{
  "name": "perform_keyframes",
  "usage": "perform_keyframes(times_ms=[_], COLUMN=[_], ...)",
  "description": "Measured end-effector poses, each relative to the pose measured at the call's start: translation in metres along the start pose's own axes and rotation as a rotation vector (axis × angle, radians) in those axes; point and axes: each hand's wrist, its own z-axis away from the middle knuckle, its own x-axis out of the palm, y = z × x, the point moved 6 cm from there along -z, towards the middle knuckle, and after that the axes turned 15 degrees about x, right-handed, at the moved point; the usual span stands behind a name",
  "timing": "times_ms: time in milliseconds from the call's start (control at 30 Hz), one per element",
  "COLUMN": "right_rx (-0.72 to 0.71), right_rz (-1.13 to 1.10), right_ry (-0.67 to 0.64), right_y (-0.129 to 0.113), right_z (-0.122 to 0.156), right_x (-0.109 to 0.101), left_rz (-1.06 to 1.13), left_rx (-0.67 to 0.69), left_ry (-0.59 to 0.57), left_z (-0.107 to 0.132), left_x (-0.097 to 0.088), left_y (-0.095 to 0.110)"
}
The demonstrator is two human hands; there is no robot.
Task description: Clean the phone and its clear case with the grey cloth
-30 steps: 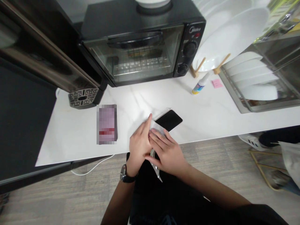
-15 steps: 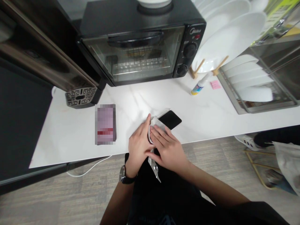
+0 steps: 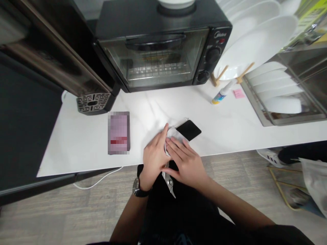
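Observation:
A black phone (image 3: 189, 130) lies screen up near the front edge of the white counter (image 3: 76, 143), with a clear film or case edge showing at its far left corner. My left hand (image 3: 154, 160) rests beside it with its fingers together and pointing at the phone. My right hand (image 3: 185, 162) lies flat with fingers stretched out over a small white wipe (image 3: 176, 140) pressed on the phone's near end. A torn silvery sachet (image 3: 169, 182) hangs under both hands.
A blurred-out box (image 3: 119, 133) lies to the left on the counter. Behind stand a black toaster oven (image 3: 163, 44), a dark appliance with a drip grille (image 3: 92, 102), a small bottle (image 3: 221, 94), a pink note (image 3: 239, 93) and a dish rack with white plates (image 3: 278, 92).
The white wipe has come into sight under my right fingers, and both hands have shifted slightly over the phone's near end. The view has drifted a little.

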Motion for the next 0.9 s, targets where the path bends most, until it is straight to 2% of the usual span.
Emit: perform_keyframes(times_ms=[67, 167, 267, 333, 400, 467, 533, 633, 700, 800, 900], right_rx=[-0.016, 0.083, 0.201, 0.259, 0.272, 0.248, 0.235, 0.288, 0.366, 0.477, 0.577], right_rz=[-0.018, 0.004, 0.01, 0.034, 0.069, 0.049, -0.104, -0.347, -0.444, -0.633, -0.824], right_ry=[-0.023, 0.068, 0.193, 0.278, 0.355, 0.37, 0.292, 0.17, 0.168, 0.166, 0.225], right_y=[0.009, 0.051, 0.09, 0.101, 0.099, 0.09, 0.081, 0.079, 0.085, 0.095, 0.092], right_z=[0.013, 0.012, -0.018, -0.045, -0.066, -0.072, -0.063, -0.035, -0.02, -0.012, -0.004], right_x=[-0.006, -0.033, -0.061, -0.075, -0.084, -0.082, -0.072, -0.054, -0.052, -0.056, -0.061], left_rz=[0.028, 0.073, 0.092, 0.124, 0.162, 0.19, 0.185, 0.107, 0.048, -0.017, -0.088], left_rx=[-0.005, 0.023, 0.022, 0.046, 0.08, 0.102, 0.123, 0.192, 0.244, 0.287, 0.341], left_ry=[-0.004, -0.018, -0.018, -0.001, 0.024, 0.034, 0.037, 0.079, 0.124, 0.151, 0.181], left_z=[-0.001, -0.002, -0.002, -0.002, -0.002, -0.002, -0.001, 0.002, 0.004, 0.006, 0.008], left_x=[-0.001, -0.001, -0.003, -0.005, -0.008, -0.01, -0.01, -0.012, -0.016, -0.024, -0.035], left_y=[0.002, 0.005, 0.002, 0.001, -0.001, -0.003, -0.003, 0.002, 0.009, 0.018, 0.033])
